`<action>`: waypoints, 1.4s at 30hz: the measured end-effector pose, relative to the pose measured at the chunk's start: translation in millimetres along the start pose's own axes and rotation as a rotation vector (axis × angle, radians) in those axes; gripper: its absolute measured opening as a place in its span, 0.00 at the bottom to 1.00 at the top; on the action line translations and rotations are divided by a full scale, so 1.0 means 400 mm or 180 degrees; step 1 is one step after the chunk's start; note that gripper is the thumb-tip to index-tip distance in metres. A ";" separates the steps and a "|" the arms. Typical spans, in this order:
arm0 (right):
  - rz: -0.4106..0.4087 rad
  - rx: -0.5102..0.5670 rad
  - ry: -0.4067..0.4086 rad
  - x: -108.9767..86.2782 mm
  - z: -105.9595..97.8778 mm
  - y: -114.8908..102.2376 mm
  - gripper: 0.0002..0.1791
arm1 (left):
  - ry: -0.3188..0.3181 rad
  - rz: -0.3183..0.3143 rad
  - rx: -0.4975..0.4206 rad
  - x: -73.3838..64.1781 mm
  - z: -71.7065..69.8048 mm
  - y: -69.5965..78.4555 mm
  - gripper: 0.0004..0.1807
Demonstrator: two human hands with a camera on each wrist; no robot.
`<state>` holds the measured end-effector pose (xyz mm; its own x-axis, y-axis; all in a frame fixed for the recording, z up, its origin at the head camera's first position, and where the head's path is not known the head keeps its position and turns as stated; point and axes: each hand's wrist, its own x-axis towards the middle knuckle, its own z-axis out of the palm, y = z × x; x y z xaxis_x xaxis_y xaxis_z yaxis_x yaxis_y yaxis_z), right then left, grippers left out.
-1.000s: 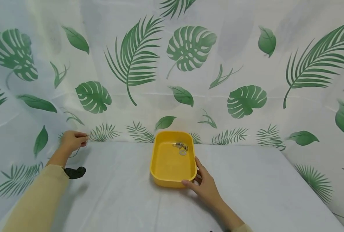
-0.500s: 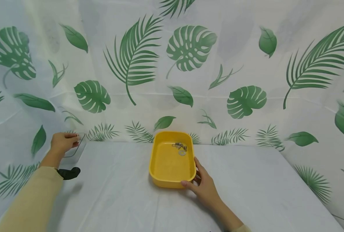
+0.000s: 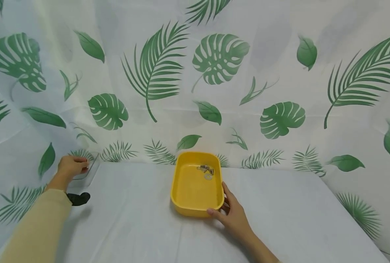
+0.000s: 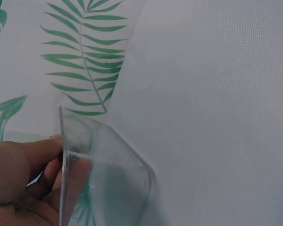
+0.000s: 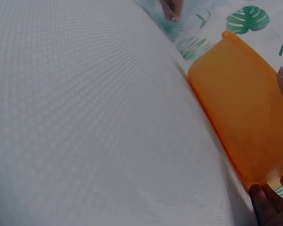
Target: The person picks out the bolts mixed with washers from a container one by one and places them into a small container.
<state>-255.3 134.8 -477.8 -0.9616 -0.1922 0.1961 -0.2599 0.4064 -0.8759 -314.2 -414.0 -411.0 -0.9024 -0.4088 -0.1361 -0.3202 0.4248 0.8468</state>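
While the right hand [image 3: 232, 215] rests nearest the viewer, its fingers are curled round the near right corner of the yellow tray [image 3: 185, 186], thumb on the front wall and fingertips on the side wall; the right wrist view shows the same orange-yellow wall [image 5: 236, 113] with fingertips at its edge. Inside the tray, at the end far from that hand, lie a few small metal pieces [image 3: 206, 169] and a pale round disc [image 3: 208, 177]; what they are cannot be told. This grip and the tray's place on the white cloth-covered table [image 3: 132, 219] match the frames half a second and one second ago.

Farther off and well to the left, at the table's back edge, the left hand [image 3: 71, 166] pinches a clear plastic lid [image 3: 89, 167]. In the left wrist view the thumb and fingers [image 4: 47, 162] clamp one edge of the lid [image 4: 108, 179], which stands tilted, its rounded corner pointing away from the palm. One second ago this hand was higher, against the leaf-print backdrop [image 3: 214, 73], with the lid hardly visible; it has since lowered towards the table, so the lid is judged to be in hand while the tray is steadied. A dark strap [image 3: 78, 198] shows at the left wrist, above a beige sleeve [image 3: 34, 230].
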 end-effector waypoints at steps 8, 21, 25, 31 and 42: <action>0.0062 0.0053 -0.0006 -0.018 0.006 0.010 0.54 | -0.0062 -0.0050 0.0071 0.022 0.019 -0.058 0.23; -0.0043 0.0069 0.0018 0.005 -0.006 0.005 0.55 | -0.0359 0.0157 0.0293 -0.003 0.046 0.013 0.25; -0.0090 0.0104 0.0007 0.002 -0.003 -0.003 0.54 | -0.0241 0.0144 0.0245 -0.018 0.060 0.014 0.22; 0.0079 0.0062 -0.0041 -0.024 -0.014 -0.096 0.53 | -0.0211 0.0241 0.0300 -0.038 0.071 0.011 0.22; -0.0001 0.0071 -0.0020 -0.016 -0.012 -0.072 0.54 | -0.0261 0.0334 0.0380 -0.061 0.092 0.020 0.22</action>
<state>-242.2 128.8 -451.8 -0.9609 -0.1978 0.1936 -0.2580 0.3865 -0.8855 -305.4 -370.8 -419.7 -0.9516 -0.2920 -0.0957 -0.2504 0.5564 0.7922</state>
